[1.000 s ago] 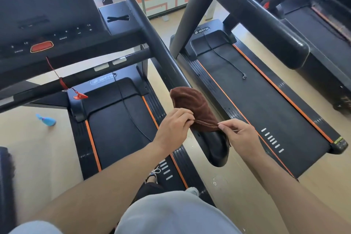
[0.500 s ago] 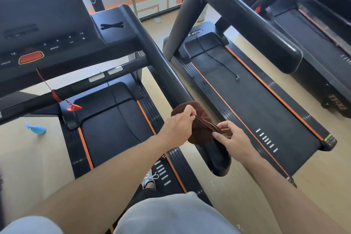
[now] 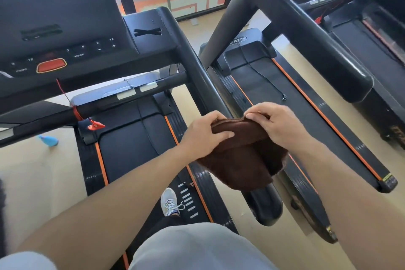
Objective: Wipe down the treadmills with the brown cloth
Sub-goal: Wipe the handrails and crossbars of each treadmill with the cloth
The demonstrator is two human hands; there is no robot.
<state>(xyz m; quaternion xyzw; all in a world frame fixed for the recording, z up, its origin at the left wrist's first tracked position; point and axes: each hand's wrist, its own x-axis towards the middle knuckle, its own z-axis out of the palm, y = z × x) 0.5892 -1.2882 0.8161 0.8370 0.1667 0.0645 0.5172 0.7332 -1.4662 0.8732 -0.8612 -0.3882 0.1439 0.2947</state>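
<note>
The brown cloth (image 3: 241, 160) hangs folded between both hands, above the lower end of the black right handrail (image 3: 197, 72) of the treadmill I stand on. My left hand (image 3: 203, 136) pinches the cloth's top edge on the left. My right hand (image 3: 276, 125) grips the same edge on the right. The cloth hides the part of the rail beneath it. This treadmill's belt (image 3: 131, 149) lies below left; a second treadmill (image 3: 285, 103) stands to the right.
The console (image 3: 65, 50) with a red button and a red safety clip (image 3: 95, 126) is at upper left. A third treadmill (image 3: 372, 50) fills the far right. A blue spray bottle (image 3: 48, 140) lies on the beige floor at left. My shoe (image 3: 169, 201) rests on the deck.
The cloth was lifted off the handrail and spread wider between both hands, which moved apart along its top edge. The view came closer and tilted toward the console.
</note>
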